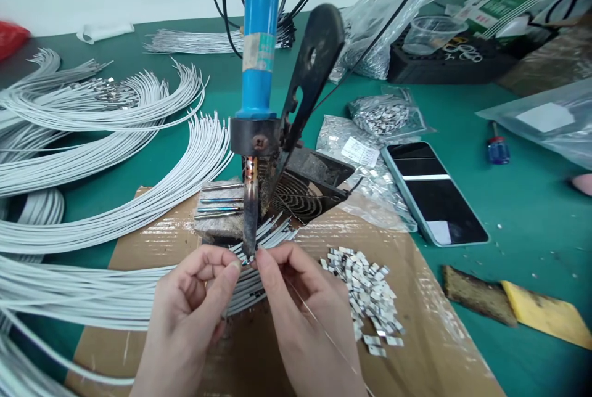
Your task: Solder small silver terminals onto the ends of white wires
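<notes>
Tip-down between the left hand, pinched nearly closed, its hold unclear, and the right hand, closed around thin silvery wire, a blue-handled soldering iron seems clamped to leave both free.

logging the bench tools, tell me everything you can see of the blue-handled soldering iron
The blue-handled metal soldering iron stands nearly upright, tip down. Its plastic-looking handle, ribbed near the top, bears a worn beige and teal label. A black collar with a rusty screw grips it. Below, the perforated barrel looks copper-tinted and the tip darkened, ending between the left hand and right hand; contact is unclear.
</notes>
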Available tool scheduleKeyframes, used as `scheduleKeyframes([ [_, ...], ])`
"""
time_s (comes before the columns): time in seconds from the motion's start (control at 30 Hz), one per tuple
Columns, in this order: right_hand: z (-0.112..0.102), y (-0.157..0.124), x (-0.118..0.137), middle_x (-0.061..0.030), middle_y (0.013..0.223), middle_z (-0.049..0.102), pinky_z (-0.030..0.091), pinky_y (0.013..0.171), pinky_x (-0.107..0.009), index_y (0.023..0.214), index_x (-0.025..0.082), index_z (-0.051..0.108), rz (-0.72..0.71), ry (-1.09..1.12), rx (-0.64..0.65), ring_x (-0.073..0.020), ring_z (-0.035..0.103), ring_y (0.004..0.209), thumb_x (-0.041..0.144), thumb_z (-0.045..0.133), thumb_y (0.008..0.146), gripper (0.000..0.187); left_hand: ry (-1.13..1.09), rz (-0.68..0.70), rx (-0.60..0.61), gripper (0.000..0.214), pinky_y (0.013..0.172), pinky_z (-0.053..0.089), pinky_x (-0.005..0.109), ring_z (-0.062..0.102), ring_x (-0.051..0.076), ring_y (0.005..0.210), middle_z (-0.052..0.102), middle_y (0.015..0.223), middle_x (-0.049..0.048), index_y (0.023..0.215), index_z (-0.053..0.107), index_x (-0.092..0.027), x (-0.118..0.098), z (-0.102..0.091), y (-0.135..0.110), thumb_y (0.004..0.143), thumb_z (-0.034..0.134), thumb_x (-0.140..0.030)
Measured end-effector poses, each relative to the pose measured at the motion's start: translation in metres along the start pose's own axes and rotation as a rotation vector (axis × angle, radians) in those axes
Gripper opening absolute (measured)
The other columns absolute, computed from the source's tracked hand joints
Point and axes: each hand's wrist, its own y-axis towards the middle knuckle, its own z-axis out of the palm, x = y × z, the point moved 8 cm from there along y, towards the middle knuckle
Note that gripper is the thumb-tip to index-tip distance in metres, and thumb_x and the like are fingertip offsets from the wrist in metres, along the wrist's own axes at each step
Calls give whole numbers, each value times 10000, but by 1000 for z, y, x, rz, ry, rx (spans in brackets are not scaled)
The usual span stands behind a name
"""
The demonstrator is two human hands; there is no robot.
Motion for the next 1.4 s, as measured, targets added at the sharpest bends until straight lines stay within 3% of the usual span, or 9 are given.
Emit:
scheduleKeyframes([
  [0.33,-1,1,0,41,599,563,386,527,-246,673,228,571,-13,-27,5,-134,514,573,377,614,952,319,26,18,31,385,382,199,95,247,20,433,409,530,-97,738,725,-166,1,-1,2,699,929,-490],
  [0.53,-2,0,2,48,585,554,387,520,-235,659,226,566,-28,-37,-11,-123,509,561,381,614,950,334,57,23,142,413,371,219,86,280,27,434,444,561,-86,793,720,-180,8,-1,6,780,870,-565],
  [0.73,-1,0,2,53,606,572,406,544,-229,678,224,588,-24,-39,-4,-121,527,579,368,614,959,317,56,35,159,389,376,239,82,290,23,435,458,570,-84,811,723,-181,9,-1,8,810,857,-546],
  [0.93,-1,5,-3,55,568,564,364,479,-228,678,226,591,-114,-102,35,-113,508,518,372,610,975,332,53,31,143,391,376,251,67,306,18,437,466,579,-90,834,729,-183,10,-5,7,798,868,-547],
  [1.23,0,7,-9,53,610,628,420,491,-201,717,229,628,-139,-107,58,-112,577,546,373,612,996,314,76,26,133,435,359,251,63,318,4,407,472,570,-96,825,721,-172,10,-4,9,768,878,-574],
  [1.4,-14,4,3,16,760,716,486,585,-223,877,251,712,-320,-287,-4,-136,659,650,353,469,1079,332,78,5,49,454,365,234,64,330,0,409,487,571,-89,793,718,-158,7,-4,5,718,906,-564],
])
